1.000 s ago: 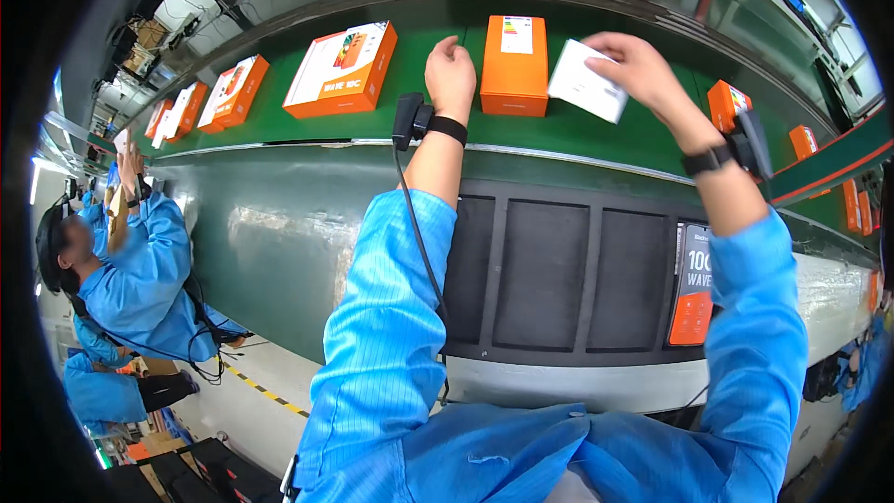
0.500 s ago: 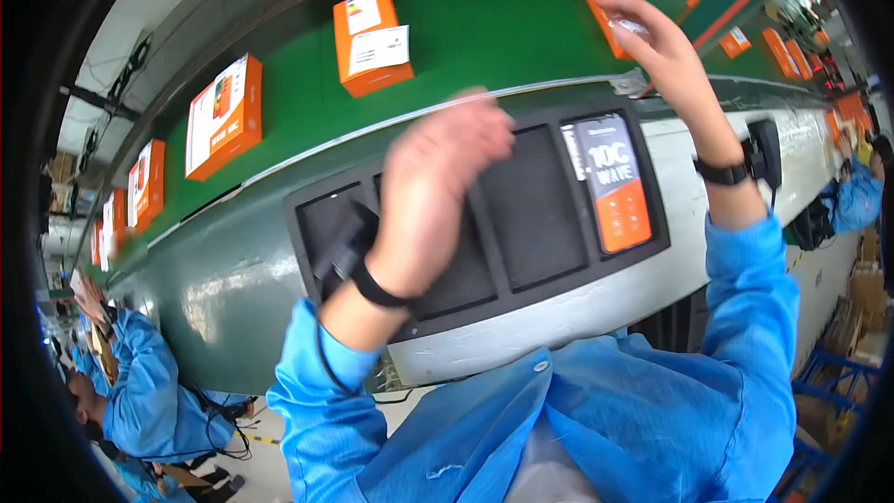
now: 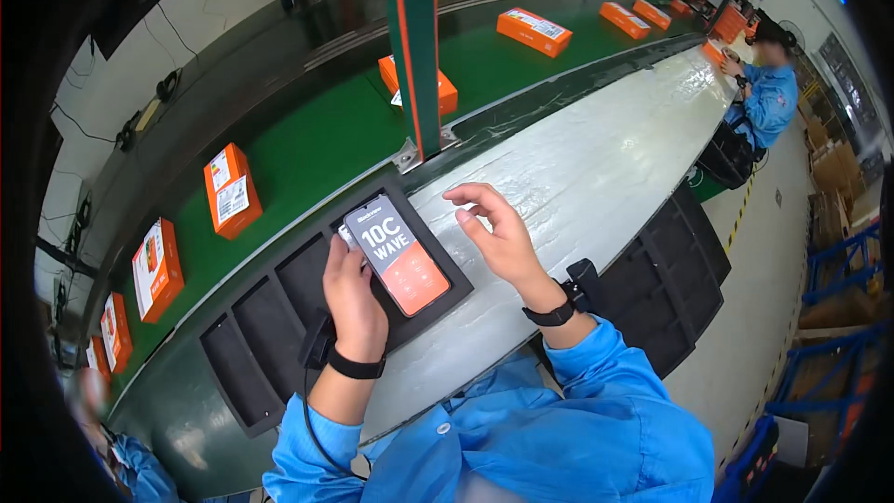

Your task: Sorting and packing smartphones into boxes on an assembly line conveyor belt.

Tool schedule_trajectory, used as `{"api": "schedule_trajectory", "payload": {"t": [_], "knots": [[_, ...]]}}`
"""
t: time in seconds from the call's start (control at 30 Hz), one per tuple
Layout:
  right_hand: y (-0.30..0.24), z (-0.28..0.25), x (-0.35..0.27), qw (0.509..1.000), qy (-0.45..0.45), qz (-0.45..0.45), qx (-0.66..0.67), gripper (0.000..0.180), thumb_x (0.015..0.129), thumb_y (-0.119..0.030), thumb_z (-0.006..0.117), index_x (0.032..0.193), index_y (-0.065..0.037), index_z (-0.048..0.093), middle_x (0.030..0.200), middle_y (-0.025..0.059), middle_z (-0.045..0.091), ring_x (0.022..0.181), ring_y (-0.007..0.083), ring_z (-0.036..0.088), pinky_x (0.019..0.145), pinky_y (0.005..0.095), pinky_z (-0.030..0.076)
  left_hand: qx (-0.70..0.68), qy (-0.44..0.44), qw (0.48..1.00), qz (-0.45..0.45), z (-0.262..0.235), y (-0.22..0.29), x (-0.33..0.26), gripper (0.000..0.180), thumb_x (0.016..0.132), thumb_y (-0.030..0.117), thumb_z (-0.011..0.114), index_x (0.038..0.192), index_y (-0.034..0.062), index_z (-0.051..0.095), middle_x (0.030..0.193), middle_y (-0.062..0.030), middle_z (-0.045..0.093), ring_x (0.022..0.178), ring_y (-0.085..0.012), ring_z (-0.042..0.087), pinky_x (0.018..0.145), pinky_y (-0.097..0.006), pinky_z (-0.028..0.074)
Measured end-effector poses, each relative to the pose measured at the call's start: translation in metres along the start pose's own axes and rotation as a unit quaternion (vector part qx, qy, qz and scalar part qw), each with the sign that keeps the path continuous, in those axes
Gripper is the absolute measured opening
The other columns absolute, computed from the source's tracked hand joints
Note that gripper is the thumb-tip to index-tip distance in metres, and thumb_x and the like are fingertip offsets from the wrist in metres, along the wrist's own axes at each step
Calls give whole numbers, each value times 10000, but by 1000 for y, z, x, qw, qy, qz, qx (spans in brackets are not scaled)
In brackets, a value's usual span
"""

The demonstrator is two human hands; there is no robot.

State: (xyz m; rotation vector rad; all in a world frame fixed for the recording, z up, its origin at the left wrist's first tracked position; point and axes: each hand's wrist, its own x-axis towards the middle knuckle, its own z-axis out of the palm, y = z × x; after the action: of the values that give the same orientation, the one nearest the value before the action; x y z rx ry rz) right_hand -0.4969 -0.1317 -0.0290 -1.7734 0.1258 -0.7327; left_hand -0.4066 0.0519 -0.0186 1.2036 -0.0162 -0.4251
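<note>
A smartphone [image 3: 399, 261] with a grey and orange printed front lies in the right end compartment of a black divided tray [image 3: 265, 340]. My left hand [image 3: 357, 305] is at the phone's left edge, its fingers bent together and pinching there; the fingertips are partly hidden. A small white label [image 3: 345, 235] shows just above those fingertips. To the right of the tray, my right hand [image 3: 503, 240] hovers over the pale worktop with nothing in it. Its thumb and index finger are apart and the fingers are loosely curved.
Beyond the tray runs a green conveyor belt [image 3: 307, 154] with several orange boxes, one of them a labelled box [image 3: 233, 194]. A green post [image 3: 414, 47] stands at the belt's edge. More black trays [image 3: 656, 284] sit below the worktop [image 3: 568, 163]. A co-worker [image 3: 768, 93] sits far right.
My view has swung to the right. My left hand has gone from over the tray's middle to the phone's edge. My right hand has drawn back from an orange box on the belt.
</note>
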Motion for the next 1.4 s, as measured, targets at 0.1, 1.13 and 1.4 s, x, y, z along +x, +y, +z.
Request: {"api": "schedule_trajectory", "payload": {"t": [0.1,1.13,1.4], "knots": [[12,9,12,998,-16,12,56,194,922,-121,566,1082,-42,640,1044,40,625,973,116,574,808,259,443,-43,-18,999,-2,-8,-14,-2,229,987,156,423,1090,33,586,1026,-41,622,871,-114,582,762,-264,456],[-44,127,66,913,-299,54,-272,563,653,81,690,1171,-73,531,799,63,504,719,188,502,688,297,424,354,394,819,221,-567,214,246,258,896,96,481,926,-17,711,935,-143,700,827,-261,677,765,-368,542],[-62,130,80,945,-218,-16,-241,238,743,-48,631,965,15,571,844,68,496,776,182,448,739,283,373,745,318,537,236,-437,131,227,702,838,441,570,1315,-67,483,1409,-259,425,1329,-444,352,1097,-492,294]]}}
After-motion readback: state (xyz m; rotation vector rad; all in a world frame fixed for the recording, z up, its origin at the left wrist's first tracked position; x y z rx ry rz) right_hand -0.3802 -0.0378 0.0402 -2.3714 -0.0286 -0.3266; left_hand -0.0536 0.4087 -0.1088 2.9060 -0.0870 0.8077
